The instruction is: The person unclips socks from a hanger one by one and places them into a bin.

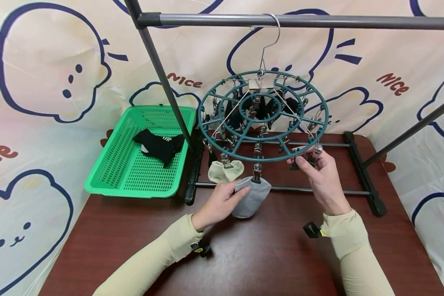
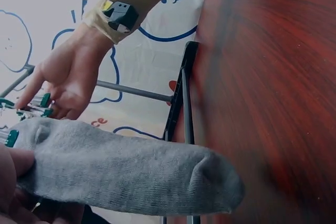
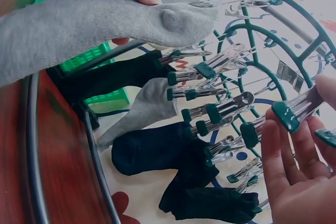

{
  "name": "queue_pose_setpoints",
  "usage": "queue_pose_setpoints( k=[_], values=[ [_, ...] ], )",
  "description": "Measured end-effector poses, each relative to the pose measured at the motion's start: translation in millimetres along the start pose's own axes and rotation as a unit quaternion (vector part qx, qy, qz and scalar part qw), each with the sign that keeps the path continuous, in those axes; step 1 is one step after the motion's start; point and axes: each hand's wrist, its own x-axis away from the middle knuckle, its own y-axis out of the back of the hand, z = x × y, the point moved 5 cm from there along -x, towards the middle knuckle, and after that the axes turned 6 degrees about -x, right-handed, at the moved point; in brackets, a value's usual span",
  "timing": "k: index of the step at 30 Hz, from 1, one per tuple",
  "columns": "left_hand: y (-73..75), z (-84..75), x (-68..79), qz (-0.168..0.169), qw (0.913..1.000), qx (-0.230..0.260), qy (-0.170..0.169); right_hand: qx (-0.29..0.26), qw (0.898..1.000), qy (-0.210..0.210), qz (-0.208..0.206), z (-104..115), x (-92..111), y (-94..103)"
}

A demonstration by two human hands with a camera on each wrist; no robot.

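Observation:
A grey sock (image 1: 252, 199) hangs from a metal clip (image 1: 257, 172) at the near side of the round green drying hanger (image 1: 259, 159). My left hand (image 1: 222, 202) pinches the sock near its cuff, thumb on top; in the left wrist view the sock (image 2: 126, 166) stretches out with its toe to the right. At the hanger's right edge my right hand (image 1: 323, 176) holds a clip with green tips (image 3: 286, 116) between thumb and fingers. Left of the grey sock a cream sock (image 1: 225, 170) hangs from another clip.
A green basket (image 1: 107, 164) with a black garment (image 1: 160, 146) inside stands at the left. The hanger hooks onto a grey rail (image 1: 214, 19) of a stand on the brown table (image 1: 274, 255). Dark socks (image 3: 152, 148) and another grey sock (image 3: 144, 108) hang at the back.

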Motion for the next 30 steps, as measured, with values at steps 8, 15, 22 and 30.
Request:
queue_pose_setpoints(
  k=[8,15,22,30],
  values=[
    [2.2,-1.3,1.5,-0.006,1.0000,-0.004,0.003,0.028,0.999,-0.033,0.002,-9,5,2.9],
    [4.5,-3.2,0.5,-0.011,0.9996,-0.018,-0.019,0.045,0.999,-0.025,-0.008,-13,7,12.3],
    [4.8,-4.2,3.2,-0.008,0.9996,-0.019,-0.017,0.053,0.976,0.137,-0.157,10,10,16.6],
    [4.9,-2.9,1.9,-0.008,0.9992,-0.025,-0.031,0.095,0.927,0.323,-0.166,43,24,-21.8]
  ],
)
